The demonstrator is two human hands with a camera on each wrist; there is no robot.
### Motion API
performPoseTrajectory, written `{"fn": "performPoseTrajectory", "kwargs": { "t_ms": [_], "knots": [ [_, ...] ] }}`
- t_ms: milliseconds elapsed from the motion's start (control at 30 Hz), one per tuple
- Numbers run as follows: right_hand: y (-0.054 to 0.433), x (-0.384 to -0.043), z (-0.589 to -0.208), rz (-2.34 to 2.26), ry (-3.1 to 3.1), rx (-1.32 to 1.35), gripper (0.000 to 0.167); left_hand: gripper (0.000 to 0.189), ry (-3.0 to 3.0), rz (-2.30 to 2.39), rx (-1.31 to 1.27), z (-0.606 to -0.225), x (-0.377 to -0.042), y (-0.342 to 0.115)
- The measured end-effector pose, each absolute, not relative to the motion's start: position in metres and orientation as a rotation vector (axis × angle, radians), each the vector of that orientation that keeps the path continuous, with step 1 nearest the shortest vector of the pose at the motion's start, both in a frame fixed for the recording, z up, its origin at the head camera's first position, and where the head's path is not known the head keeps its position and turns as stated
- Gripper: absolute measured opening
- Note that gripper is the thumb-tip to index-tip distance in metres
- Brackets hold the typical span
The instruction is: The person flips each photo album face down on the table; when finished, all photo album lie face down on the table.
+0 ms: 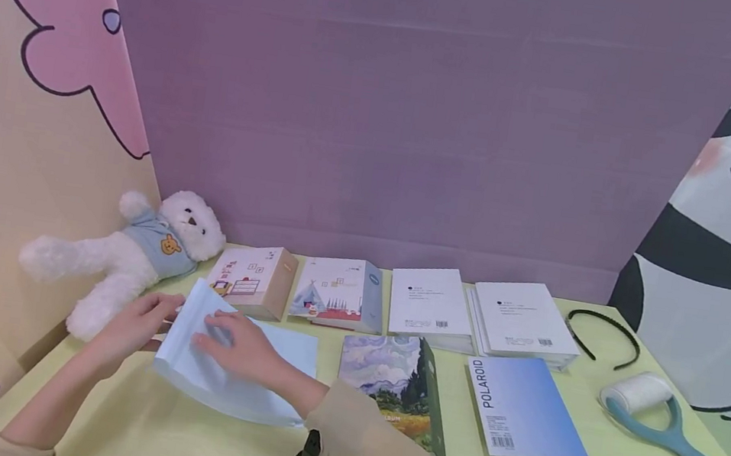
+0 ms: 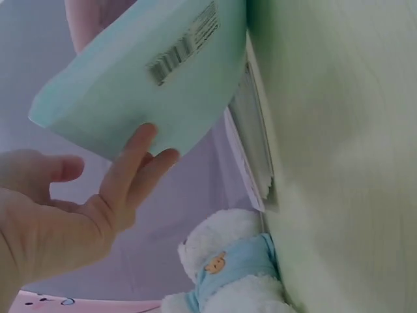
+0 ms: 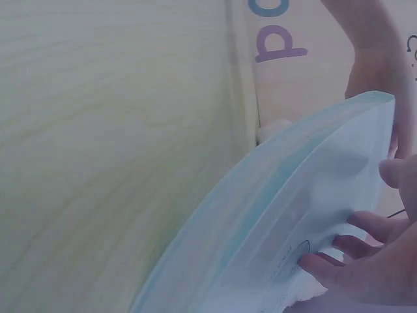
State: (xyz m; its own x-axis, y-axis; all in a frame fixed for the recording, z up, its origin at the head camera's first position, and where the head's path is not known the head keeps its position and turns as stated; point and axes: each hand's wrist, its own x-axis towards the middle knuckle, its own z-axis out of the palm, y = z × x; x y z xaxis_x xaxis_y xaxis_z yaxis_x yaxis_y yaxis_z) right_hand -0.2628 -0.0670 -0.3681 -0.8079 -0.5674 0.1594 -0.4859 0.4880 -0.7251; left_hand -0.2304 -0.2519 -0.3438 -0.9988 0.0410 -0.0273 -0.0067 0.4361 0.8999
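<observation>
A light blue soft-covered booklet (image 1: 213,385) is over the left part of the table, its left edge lifted and its body bowed. My left hand (image 1: 134,325) is at that raised edge. In the left wrist view two straight fingertips touch the barcoded cover (image 2: 130,98), while the thumb stays apart from it. Across the upper face lies my right hand (image 1: 245,351), fingers toward the left. Its fingertips rest on the printed cover (image 3: 280,215) in the right wrist view, and its thumb is near the edge. A white teddy bear (image 1: 158,243) in a blue shirt lies beyond the left hand.
Along the back stand two illustrated albums (image 1: 251,278) (image 1: 336,290) and two white ones (image 1: 432,302) (image 1: 523,318). A landscape-painted album (image 1: 388,373) and a blue Polaroid album (image 1: 531,412) lie in front. At right are a black headband (image 1: 622,331) and a lint roller (image 1: 641,395).
</observation>
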Motion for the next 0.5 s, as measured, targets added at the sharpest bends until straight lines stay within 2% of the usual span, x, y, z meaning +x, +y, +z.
{"fn": "performPoseTrajectory", "kwargs": {
  "t_ms": [200,500],
  "knots": [
    [-0.062,-0.262,-0.355,-1.548,2.46,-0.794,0.052,0.06,2.589,1.854,0.084,-0.331,-0.223,-0.243],
    [-0.045,-0.262,-0.327,-1.667,2.265,-0.559,0.067,0.054,2.597,2.005,0.282,-0.321,-0.212,-0.222]
  ]
}}
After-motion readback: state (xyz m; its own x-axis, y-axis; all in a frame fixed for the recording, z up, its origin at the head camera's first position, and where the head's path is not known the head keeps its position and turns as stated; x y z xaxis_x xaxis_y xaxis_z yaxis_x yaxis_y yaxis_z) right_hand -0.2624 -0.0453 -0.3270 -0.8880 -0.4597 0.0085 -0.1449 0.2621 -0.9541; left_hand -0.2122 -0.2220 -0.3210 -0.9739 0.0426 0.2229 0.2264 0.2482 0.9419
